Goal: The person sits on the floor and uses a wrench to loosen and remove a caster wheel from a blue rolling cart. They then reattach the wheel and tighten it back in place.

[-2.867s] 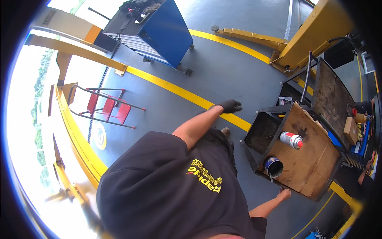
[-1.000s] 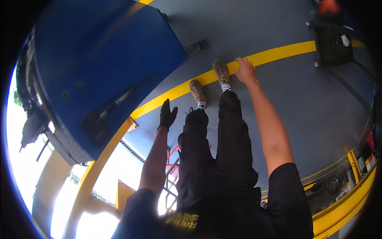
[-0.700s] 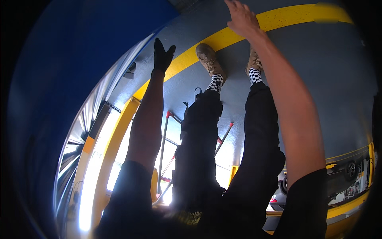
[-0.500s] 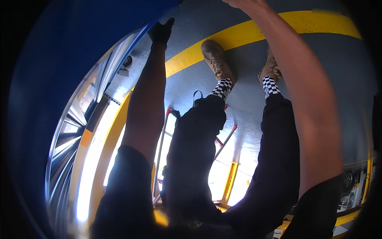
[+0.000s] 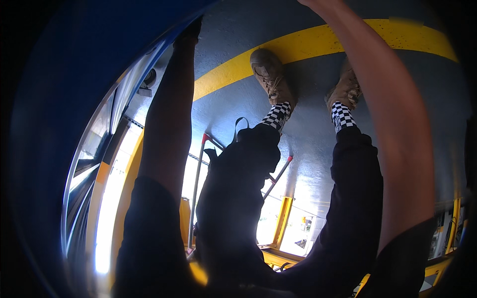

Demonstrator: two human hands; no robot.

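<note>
A large dark blue panel [image 5: 94, 54], smooth and curved, fills the upper left close to me. My left hand [image 5: 190, 33], in a black glove, is raised at the lower edge of this panel. Its fingers are in deep shadow or behind the panel, so I cannot see what they touch. My right arm stretches up along the right side. Only the base of my right hand [image 5: 314, 3] shows at the top rim; its fingers lie outside the picture, and anything it holds is hidden.
Below me is a grey floor [image 5: 223, 44] with a curved-looking yellow stripe [image 5: 318, 42]. My brown shoes [image 5: 268, 72] stand on it. Behind my legs are a metal frame with red end caps [image 5: 205, 136] and a yellow post [image 5: 283, 221]. A shiny ribbed surface [image 5: 82, 218] lies at left.
My left hand has gone up and left, farther into the panel's shadow. My right hand has shifted slightly right. The view has tilted a little, and the floor stripe sits lower.
</note>
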